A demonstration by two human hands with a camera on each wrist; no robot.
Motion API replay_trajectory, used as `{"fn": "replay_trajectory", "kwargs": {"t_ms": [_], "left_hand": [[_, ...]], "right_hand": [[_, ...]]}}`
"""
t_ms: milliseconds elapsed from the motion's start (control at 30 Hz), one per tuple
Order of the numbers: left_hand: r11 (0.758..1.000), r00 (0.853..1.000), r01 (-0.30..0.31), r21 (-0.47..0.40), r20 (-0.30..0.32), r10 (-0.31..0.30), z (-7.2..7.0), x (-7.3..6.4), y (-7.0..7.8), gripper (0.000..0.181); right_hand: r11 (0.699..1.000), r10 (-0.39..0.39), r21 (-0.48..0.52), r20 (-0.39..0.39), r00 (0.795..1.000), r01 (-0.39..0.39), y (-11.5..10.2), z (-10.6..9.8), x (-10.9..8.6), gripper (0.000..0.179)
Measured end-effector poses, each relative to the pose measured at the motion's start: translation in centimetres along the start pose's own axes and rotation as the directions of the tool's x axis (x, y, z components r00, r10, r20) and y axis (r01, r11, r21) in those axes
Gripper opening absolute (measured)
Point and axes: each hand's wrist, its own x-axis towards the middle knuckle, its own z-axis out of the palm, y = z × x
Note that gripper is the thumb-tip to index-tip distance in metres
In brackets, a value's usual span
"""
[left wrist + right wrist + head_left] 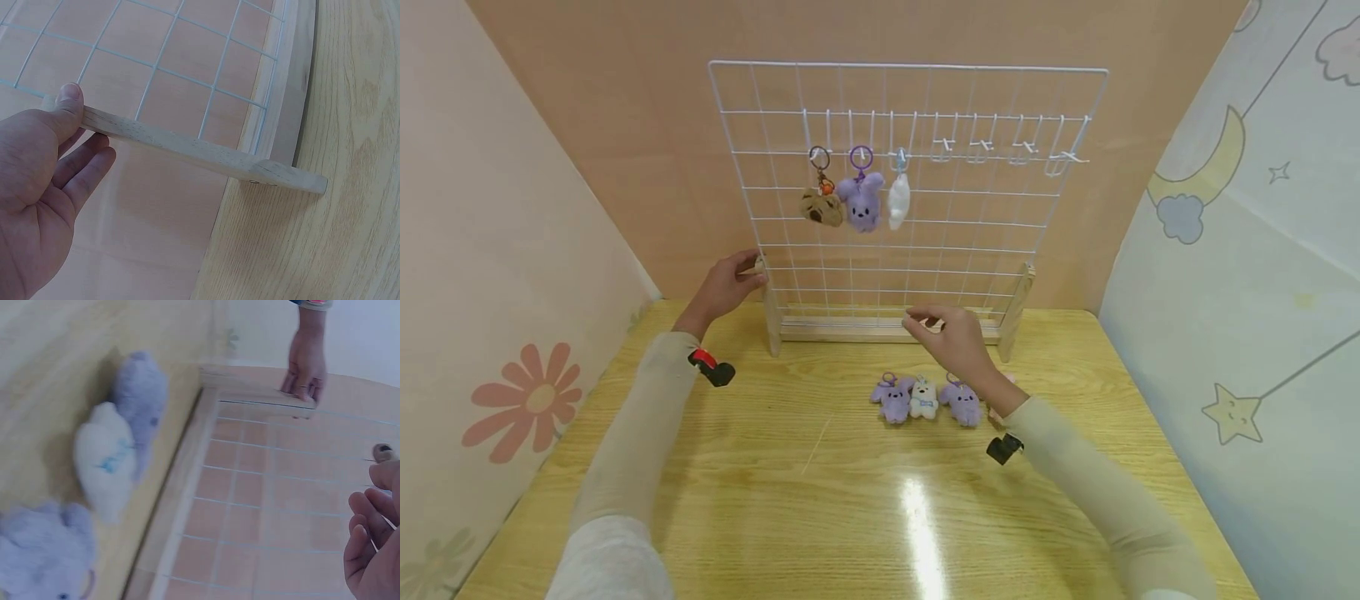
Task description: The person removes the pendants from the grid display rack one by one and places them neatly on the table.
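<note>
On rack point(850, 332): 3 plush point(862, 213), 7 hks point(946, 148)

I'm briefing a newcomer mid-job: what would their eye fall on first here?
Probably the white wire grid at the back, where three plush keychains hang left of four bare hooks. Then the plush toys lying before it on the table, and the left hand gripping the grid's left wooden post.
</note>
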Motion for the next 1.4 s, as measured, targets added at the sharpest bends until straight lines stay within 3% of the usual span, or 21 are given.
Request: {"fn": "replay_trajectory", "kwargs": {"t_ms": [500,933,1400], "left_hand": [[1.0,1.0,-0.003,-0.016,-0.004,0.003,-0.1,0.0,-0.1,0.063],[1.0,1.0,0.006,-0.029,0.0,-0.006,0.0,0.2,-0.2,0.062],[1.0,1.0,-0.007,-0.023,0.008,0.007,0.0,0.0,0.2,0.064]], "right_hand": [[0.996,-0.078,0.028,-0.182,0.98,0.084,-4.5,-4.1,5.3,0.025],[0.999,-0.008,0.031,-0.257,0.966,0.016,-6.5,-5.7,9.8,0.027],[0.997,0.068,0.065,-0.343,0.937,-0.048,-6.8,-5.4,13.7,0.029]]}}
